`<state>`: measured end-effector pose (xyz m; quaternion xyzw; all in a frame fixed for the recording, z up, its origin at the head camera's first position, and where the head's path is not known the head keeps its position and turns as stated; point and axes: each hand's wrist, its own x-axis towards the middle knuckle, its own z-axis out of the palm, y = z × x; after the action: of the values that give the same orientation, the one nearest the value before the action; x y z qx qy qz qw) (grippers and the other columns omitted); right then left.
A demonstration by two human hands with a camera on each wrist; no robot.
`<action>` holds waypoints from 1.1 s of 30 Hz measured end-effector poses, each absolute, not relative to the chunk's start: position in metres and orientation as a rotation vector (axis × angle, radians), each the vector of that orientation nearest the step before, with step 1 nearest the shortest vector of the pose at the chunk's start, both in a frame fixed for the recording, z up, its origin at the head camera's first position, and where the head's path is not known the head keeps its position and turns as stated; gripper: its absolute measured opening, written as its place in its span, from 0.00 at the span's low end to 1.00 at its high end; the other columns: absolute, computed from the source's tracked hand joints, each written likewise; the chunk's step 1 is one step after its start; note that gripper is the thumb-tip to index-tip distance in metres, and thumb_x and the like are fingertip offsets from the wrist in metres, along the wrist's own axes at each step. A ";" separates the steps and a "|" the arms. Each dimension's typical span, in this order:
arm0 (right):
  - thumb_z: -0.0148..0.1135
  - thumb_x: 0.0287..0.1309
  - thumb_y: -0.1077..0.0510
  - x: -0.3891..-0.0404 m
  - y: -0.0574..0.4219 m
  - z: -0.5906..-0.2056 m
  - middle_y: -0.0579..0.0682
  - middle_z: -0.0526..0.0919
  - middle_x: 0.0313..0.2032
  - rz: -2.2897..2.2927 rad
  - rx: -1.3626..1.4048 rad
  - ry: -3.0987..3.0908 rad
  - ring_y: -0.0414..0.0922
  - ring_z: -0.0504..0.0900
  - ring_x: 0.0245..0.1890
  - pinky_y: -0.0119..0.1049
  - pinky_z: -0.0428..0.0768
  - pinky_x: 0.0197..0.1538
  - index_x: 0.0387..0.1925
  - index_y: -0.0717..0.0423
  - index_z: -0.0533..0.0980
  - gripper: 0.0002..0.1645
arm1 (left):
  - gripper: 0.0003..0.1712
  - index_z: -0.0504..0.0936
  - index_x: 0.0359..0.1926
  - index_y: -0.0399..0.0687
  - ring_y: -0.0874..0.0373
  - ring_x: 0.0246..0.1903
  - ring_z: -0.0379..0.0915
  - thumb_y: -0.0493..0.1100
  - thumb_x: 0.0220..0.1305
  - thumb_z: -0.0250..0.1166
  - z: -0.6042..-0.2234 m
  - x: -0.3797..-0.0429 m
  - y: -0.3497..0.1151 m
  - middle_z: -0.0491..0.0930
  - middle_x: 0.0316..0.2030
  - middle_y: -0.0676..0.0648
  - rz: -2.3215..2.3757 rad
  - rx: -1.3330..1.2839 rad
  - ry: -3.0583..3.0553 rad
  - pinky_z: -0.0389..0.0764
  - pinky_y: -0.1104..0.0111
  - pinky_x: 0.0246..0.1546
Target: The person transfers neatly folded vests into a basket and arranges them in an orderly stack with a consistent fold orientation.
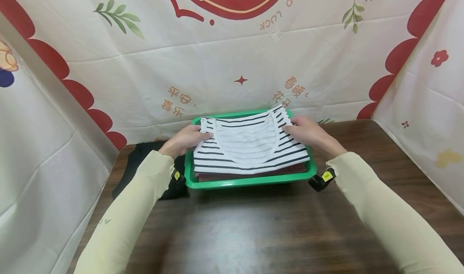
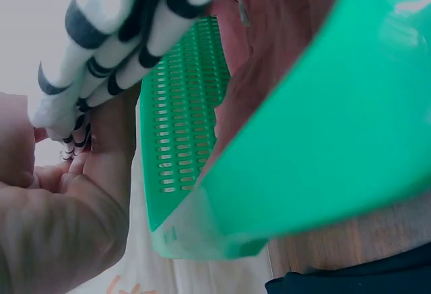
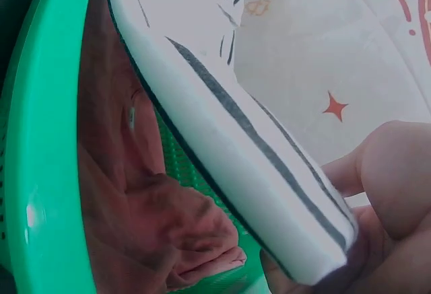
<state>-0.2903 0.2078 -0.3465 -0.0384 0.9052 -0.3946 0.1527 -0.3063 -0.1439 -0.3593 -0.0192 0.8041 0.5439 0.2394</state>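
A folded white shirt with dark stripes is held level over a green plastic basket. My left hand pinches its left edge, thumb on top and fingers beneath. On the opposite edge, my right hand grips the shirt the same way. Both wrist views show the shirt raised above the basket floor, its folded layers hanging between the hands. Under it, a dusty red garment lies inside the basket, partly hidden by the shirt in the head view.
A black cloth lies on the wooden table left of the basket, partly behind the left forearm. A printed white curtain hangs right behind the basket, with more hanging cloth at both sides.
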 end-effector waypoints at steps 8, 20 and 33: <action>0.46 0.74 0.51 -0.295 0.204 -0.356 0.56 0.81 0.35 -0.966 -0.184 2.702 0.45 0.80 0.30 0.35 0.77 0.33 0.53 0.66 0.74 0.22 | 0.20 0.72 0.63 0.39 0.55 0.37 0.85 0.43 0.75 0.56 -0.363 -0.307 -0.142 0.83 0.49 0.39 1.450 -0.043 2.204 0.85 0.62 0.38; 0.46 0.73 0.52 -0.295 0.198 -0.367 0.60 0.80 0.42 -0.910 -0.131 2.688 0.49 0.81 0.37 0.39 0.78 0.38 0.58 0.64 0.73 0.24 | 0.18 0.73 0.61 0.36 0.51 0.42 0.85 0.38 0.76 0.52 -0.365 -0.306 -0.142 0.83 0.50 0.37 1.365 -0.047 2.212 0.85 0.59 0.42; 0.48 0.72 0.53 -0.299 0.195 -0.371 0.62 0.80 0.42 -0.834 -0.159 2.725 0.49 0.80 0.34 0.37 0.76 0.36 0.56 0.67 0.74 0.23 | 0.20 0.66 0.65 0.35 0.50 0.48 0.80 0.35 0.75 0.49 -0.365 -0.306 -0.140 0.77 0.54 0.37 1.279 -0.054 2.235 0.83 0.60 0.45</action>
<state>-0.2987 0.1947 -0.3715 -0.0550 0.9448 -0.2893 0.1433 -0.3058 -0.1401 -0.3650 -0.0200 0.8333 0.4767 0.2793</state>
